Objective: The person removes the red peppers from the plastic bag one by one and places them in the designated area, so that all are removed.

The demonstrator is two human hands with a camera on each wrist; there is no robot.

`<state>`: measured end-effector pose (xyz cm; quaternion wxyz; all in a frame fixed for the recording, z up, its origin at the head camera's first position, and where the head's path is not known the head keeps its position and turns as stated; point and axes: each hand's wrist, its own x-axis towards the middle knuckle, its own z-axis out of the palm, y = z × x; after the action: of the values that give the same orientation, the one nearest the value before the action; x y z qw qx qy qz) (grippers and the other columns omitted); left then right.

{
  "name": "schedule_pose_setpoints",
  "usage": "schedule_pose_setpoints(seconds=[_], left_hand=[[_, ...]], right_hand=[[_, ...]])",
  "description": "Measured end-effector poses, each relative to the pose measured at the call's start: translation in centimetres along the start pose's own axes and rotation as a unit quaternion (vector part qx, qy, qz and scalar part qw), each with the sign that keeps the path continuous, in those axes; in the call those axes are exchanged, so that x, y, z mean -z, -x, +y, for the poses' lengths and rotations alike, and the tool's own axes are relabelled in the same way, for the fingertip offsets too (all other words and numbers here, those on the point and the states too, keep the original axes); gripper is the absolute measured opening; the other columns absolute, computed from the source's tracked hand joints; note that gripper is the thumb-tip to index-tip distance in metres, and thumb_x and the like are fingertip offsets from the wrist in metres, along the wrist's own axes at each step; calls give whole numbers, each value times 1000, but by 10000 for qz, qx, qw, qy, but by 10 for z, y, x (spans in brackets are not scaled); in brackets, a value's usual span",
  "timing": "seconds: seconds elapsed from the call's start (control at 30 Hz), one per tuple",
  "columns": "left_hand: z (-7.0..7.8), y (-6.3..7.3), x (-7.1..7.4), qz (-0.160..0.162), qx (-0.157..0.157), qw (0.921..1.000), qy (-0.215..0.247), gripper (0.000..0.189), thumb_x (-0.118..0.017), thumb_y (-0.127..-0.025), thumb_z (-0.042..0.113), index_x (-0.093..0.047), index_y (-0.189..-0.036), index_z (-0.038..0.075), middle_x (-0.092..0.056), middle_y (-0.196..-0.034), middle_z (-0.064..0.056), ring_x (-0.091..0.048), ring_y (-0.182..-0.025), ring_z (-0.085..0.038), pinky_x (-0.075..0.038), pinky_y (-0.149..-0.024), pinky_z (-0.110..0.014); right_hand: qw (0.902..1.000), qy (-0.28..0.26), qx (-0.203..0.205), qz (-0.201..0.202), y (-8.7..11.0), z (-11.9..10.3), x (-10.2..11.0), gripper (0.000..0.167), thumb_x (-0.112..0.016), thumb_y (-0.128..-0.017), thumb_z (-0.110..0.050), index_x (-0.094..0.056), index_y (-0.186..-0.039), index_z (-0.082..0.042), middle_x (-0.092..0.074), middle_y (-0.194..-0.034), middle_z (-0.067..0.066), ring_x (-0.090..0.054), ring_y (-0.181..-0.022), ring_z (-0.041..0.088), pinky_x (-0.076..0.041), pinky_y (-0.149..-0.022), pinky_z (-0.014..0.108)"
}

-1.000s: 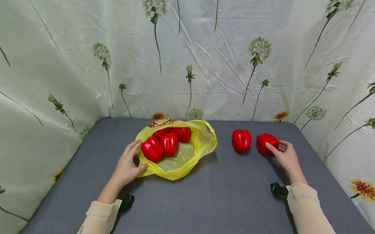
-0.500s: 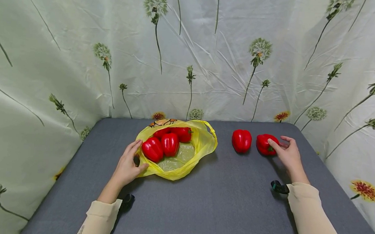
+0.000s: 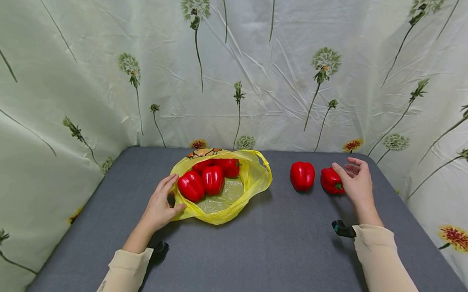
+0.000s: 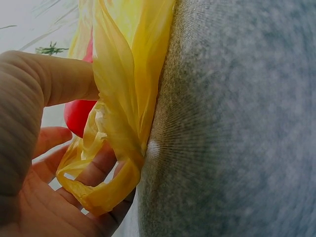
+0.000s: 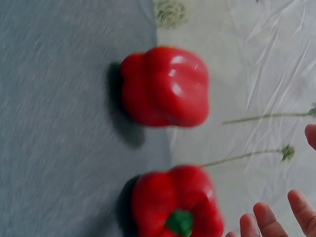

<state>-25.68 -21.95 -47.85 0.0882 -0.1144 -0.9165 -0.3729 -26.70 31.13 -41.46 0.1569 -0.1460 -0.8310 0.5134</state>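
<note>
A yellow plastic bag [image 3: 251, 194] lies with its mouth spread wide, several red bell peppers [image 3: 191, 186] inside. At the bag's left rim my left hand [image 3: 161, 204] rests with thumb and fingers apart; the left wrist view has the thumb touching the yellow plastic [image 4: 116, 74] and fingers behind a bag handle [image 4: 111, 195]. To the right, two more red bell peppers lie on the table: one [image 3: 302, 176] on its own, the other [image 3: 330, 180] with its green stem facing the person. Just above and right of that one, my right hand [image 3: 358, 182] is spread and holds nothing.
A grey cloth covers the table [image 3: 250, 255]. Behind and at both sides hangs a pale curtain [image 3: 271, 76] printed with dandelions. Black wrist straps [image 3: 343, 228] sit at the sleeve cuffs.
My right hand has let go of the rightmost bell pepper, now turned with its stem toward the person, and has risen slightly away. The left hand and bag stay put.
</note>
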Motion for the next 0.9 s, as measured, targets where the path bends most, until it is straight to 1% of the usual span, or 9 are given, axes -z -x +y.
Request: schedule_pose_setpoints(seconds=[0.07, 0.2, 0.3, 0.4, 0.47, 0.57, 0.77, 0.83, 0.9], left_hand=[[0, 0, 0, -10, 10, 10000, -13, 94, -84, -84, 8, -37, -165, 0, -35, -170, -24, -53, -140, -47, -44, -117, -65], [-1, 0, 0, -13, 5, 10000, -8, 93, -84, -84, 8, -38, -164, -1, -36, -170, -24, -52, -141, -47, -44, -117, -65], [-1, 0, 0, -11, -13, 10000, 1, 93, -84, -84, 7, -38, -164, -1, -36, -170, -24, -53, -141, -46, -45, -117, -65], [-1, -1, 0, -5, -21, 10000, -4, 92, -84, -84, 7, -38, -164, -1, -37, -169, -24, -55, -139, -46, -45, -116, -65], [-1, -1, 0, 4, -25, 10000, -5, 92, -85, -84, 7, -39, -164, -2, -37, -169, -24, -56, -136, -46, -45, -116, -65], [-1, -1, 0, 7, -22, 10000, 2, 92, -85, -84, 7, -39, -163, -2, -37, -169, -24, -60, -131, -46, -47, -114, -64], [-2, 0, 1, 28, 15, 10000, 72, 83, -84, -86, 6, -45, -158, -3, -37, -169, -23, -61, -129, -46, -50, -111, -63], [-3, 0, 1, 47, 22, 9999, 99, 79, -84, -86, 6, -47, -155, -4, -37, -169, -23, -60, -130, -46, -50, -111, -63], [-3, 0, 1, 52, 25, 9999, 93, 79, -84, -86, 6, -47, -155, -4, -37, -169, -23, -61, -130, -46, -50, -111, -63]], right_hand=[[9999, -72, 97, 4, 3, -7, -3, 78, -65, -104, -47, -34, -161, -4, -47, -159, 22, -49, -144, 37, -43, -115, 49], [9995, -95, 312, -54, 8, -21, -9, 76, -65, -104, -46, -35, -160, -4, -48, -157, 22, -49, -143, 36, -44, -114, 46], [9986, -128, 485, -136, 12, -30, -14, 74, -65, -105, -44, -36, -159, -3, -49, -157, 23, -48, -144, 37, -44, -114, 47], [9974, -198, 647, -235, 16, -37, -20, 72, -65, -105, -41, -36, -159, -2, -50, -156, 24, -47, -145, 39, -42, -117, 53], [9965, -233, 738, -312, 19, -41, -24, 71, -65, -105, -39, -37, -158, -1, -50, -156, 25, -47, -145, 40, -41, -117, 53], [9951, -261, 833, -461, 22, -46, -31, 69, -65, -106, -38, -38, -158, -1, -51, -155, 25, -48, -145, 40, -42, -115, 47], [9905, -629, 877, -850, 29, -54, -42, 72, -67, -105, -33, -32, -160, -2, -48, -156, 23, -48, -145, 38, -42, -105, 28], [9886, -766, 881, -952, 31, -56, -46, 73, -67, -105, -32, -29, -161, -3, -47, -156, 23, -48, -143, 36, -42, -104, 25], [9878, -790, 881, -1013, 32, -58, -49, 74, -67, -105, -31, -27, -161, -3, -47, -156, 23, -49, -141, 34, -42, -104, 25]])
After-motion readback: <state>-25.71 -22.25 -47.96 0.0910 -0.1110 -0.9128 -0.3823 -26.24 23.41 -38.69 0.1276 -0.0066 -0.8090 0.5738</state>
